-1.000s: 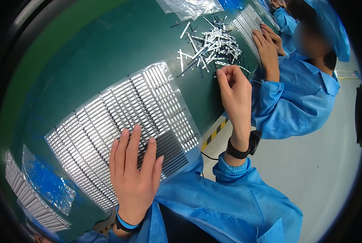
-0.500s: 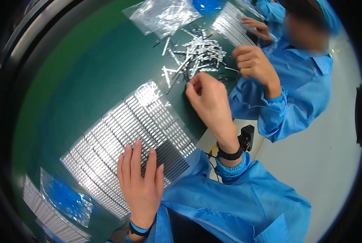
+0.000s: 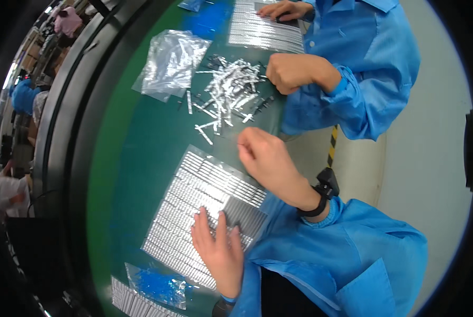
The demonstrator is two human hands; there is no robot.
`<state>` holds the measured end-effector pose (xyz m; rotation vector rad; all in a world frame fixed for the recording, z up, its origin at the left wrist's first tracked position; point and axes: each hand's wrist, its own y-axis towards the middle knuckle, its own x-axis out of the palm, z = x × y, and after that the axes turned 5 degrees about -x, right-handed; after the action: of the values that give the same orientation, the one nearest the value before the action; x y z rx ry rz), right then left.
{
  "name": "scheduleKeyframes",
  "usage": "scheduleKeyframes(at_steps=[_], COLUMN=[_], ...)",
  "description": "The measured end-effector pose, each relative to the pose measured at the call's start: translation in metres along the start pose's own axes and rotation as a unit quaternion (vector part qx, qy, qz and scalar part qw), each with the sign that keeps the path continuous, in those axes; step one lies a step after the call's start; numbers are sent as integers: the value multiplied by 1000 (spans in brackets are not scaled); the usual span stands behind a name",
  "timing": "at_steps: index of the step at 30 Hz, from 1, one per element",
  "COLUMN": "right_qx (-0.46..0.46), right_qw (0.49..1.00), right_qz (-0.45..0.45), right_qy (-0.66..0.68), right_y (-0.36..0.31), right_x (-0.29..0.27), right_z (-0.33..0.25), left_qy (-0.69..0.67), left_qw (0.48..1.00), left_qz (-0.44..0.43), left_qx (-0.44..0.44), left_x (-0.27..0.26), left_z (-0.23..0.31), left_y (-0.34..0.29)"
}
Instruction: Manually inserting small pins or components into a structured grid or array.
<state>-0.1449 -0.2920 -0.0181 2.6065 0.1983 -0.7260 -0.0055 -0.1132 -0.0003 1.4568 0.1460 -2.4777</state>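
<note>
The left hand (image 3: 218, 252) is laid flat, fingers spread, on the near end of a tray (image 3: 205, 211) of silvery strips that lies on the green worktop (image 3: 136, 158). Most of the tray's slots are filled with rows of strips; a darker, ribbed patch is seen just right of the left hand's fingers, where the slots look unfilled.

The right hand (image 3: 265, 158) is held above the worktop just beyond the tray's far right corner, with the fingers curled together and the thumb and forefinger pressed as if pinching something thin. What is pinched is too small to be made out. A black band (image 3: 321, 195) is worn on the right wrist, and both forearms are covered by blue sleeves.

A loose pile of strips (image 3: 231, 95) is spread on the worktop beyond the right hand, near but apart from it. A crumpled clear bag (image 3: 170, 61) lies left of the pile. At the near edge, below the tray, a small clear bag with blue contents (image 3: 160, 285) is seen, and beside it the end of a second tray (image 3: 133, 304).

Across the pile, a co-worker in a blue coat is seated; one closed hand (image 3: 289, 71) is rested at the pile's right edge, and the other hand (image 3: 281, 9) is laid on a further tray (image 3: 263, 29) at the far end of the worktop
</note>
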Motion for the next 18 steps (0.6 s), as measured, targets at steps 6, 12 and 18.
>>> scheduleKeyframes(at_steps=[6, 12, 18], right_qx=[19, 4, 32], right_qw=[996, 984, 891], right_qz=[-11, -96, -340], right_qy=[84, 152, 300], right_y=[-1, -20, -33], right_x=[-13, -2, 5], right_z=[-15, -27, -89], left_qy=[-1, -161, -424], left_qw=[1000, 971, 869], left_qz=[25, 166, 194], left_qx=[-3, -66, -166], left_x=[-6, -10, -15], left_z=[-15, -10, -17], left_y=[-17, -41, -38])
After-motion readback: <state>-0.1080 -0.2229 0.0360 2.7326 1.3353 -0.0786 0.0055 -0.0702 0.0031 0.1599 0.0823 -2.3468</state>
